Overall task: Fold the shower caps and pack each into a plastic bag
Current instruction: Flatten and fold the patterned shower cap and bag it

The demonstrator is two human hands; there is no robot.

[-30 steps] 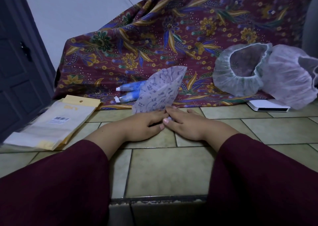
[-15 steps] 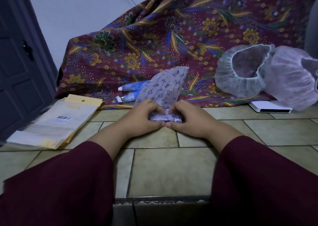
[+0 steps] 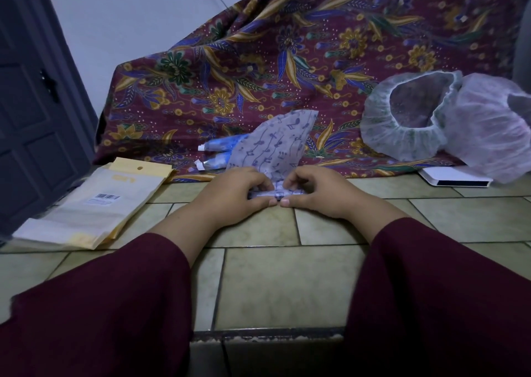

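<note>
Head view. A stack of flat plastic bags (image 3: pixel 86 210) with yellow header strips lies on the tiled floor (image 3: pixel 287 284) at the left, beside a dark door (image 3: pixel 34 118). The top bag carries a barcode label; whether any bag holds anything cannot be told. Two rolled blue-and-white packets (image 3: pixel 221 152) lie on the lower edge of a patterned cloth (image 3: pixel 287 60), just behind the hands; their contents cannot be told.

At the right, two loose white caps (image 3: pixel 448 123) sit on the cloth, unfolded, touching each other. The left one stands with its elastic opening facing the camera and its hollow showing. A white flat box (image 3: pixel 457 179) lies on the floor partly under them.

The patterned cap (image 3: pixel 275 146), pale with dark music-note print, lies on the floor at centre, against the cloth edge. Its far part stands up as a fan shape behind the hands. Its near edge is rolled into a narrow band lying across the floor between both hands.

The left hand (image 3: pixel 235 195) has its fingers curled over the left end of the band, with the thumb tip pressed at its near side. The right hand (image 3: pixel 316 194) is curled likewise over the right end, thumb tip at the near side. The two thumb tips almost meet at the band's middle. Both forearms, in dark red sleeves (image 3: pixel 100 304), reach forward over the floor.
</note>
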